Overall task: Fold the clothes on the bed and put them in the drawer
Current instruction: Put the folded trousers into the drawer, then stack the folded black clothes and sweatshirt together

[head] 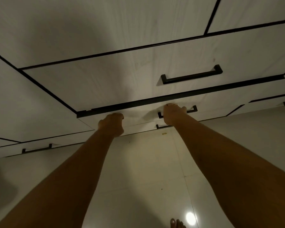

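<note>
The right hand has its fingers curled over a black metal bar handle, a plain ring showing on one finger. The left hand is bunched like a fist against the top edge of the same front, well to the side of the handle. I cannot tell whether it hooks over that edge or only presses there.

Both hands are on the second drawer, a wide front of white wood-grain board. The dark band along its top is thicker than the thin black lines around the neighbouring fronts, so I judge it stands slightly out from the unit. The white upper drawer above it, with its own long black bar handle, sits flush.

No clothes show anywhere here (nor the bed), and neither hand carries any fabric. So this is the drawer step, though which way the drawer is travelling cannot be read from the pose. If it is coming open, the next move calls for an even pull from both hands so the wide front does not skew. After that, the folded pile must be fetched from out of sight.

Below lie glossy cream floor tiles, a lamp's glare and bare toes.
</note>
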### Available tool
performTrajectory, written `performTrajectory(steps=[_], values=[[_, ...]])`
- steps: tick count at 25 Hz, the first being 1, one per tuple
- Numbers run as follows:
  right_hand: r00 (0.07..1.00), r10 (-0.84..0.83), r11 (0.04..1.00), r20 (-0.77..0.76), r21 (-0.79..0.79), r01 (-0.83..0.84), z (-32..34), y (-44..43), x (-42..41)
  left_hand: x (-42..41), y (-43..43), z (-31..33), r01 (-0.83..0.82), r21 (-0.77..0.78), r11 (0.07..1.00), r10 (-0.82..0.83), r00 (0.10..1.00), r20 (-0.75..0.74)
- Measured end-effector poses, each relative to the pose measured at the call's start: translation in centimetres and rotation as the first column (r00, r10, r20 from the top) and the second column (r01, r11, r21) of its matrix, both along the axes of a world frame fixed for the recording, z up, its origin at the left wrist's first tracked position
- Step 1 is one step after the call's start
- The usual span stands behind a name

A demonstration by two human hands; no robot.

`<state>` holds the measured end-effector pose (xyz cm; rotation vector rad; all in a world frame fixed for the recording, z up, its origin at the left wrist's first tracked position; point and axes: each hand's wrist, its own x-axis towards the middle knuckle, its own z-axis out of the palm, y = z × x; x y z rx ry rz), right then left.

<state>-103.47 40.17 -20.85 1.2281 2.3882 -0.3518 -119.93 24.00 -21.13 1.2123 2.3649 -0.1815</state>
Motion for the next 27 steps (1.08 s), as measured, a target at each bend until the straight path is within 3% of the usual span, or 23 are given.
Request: performTrajectory(steps=[3, 8, 14, 18, 20, 23, 25, 27], values=[[0.988, 0.125, 0.991, 0.09, 0.043, -0.129, -0.1, 1.7, -0.7, -1.1, 1.8, -2.2, -0.073, -0.014, 0.997, 0.074, 0.983, 0.165], [0.965, 0.25, 0.967, 0.081, 0.033, -0.253, -0.3, 3.8, -1.5, -2.0, 3.3, -5.0, -0.012, -0.13, 0.991, 0.022, 0.997, 0.075], [0.953, 0.301, 0.953, 0.025, -0.033, -0.3, -2.0, 5.3, -0.8, -1.4, 3.6, -4.5, -0.09, -0.142, 0.986, 0.101, 0.992, 0.07], [0.923, 0.385, 0.914, -0.001, 0.14, -0.382, -5.0, 4.5, 2.1, 0.3, 4.1, -3.6, -0.087, -0.202, 0.976, 0.105, 0.991, 0.081], [0.925, 0.353, 0.922, -0.138, 0.22, -0.319, -6.5, 3.6, 3.9, 2.8, 4.2, -4.4, -0.041, -0.213, 0.976, 0.068, 0.99, 0.12], [0.796, 0.416, 0.904, -0.44, 0.294, -0.31, -9.0, 2.0, 5.5, 6.4, 4.8, -7.3, -0.024, -0.165, 0.986, 0.053, 0.984, 0.169], [0.808, 0.49, 0.871, -0.327, 0.147, -0.469, -11.8, 1.2, 6.5, 7.9, 5.5, -9.3, -0.035, -0.117, 0.992, 0.055, 0.983, 0.173], [0.907, 0.392, 0.917, -0.153, -0.011, -0.398, -15.1, 1.8, 6.7, 8.7, 6.5, -11.3, -0.044, -0.034, 0.998, 0.048, 0.99, 0.135]])
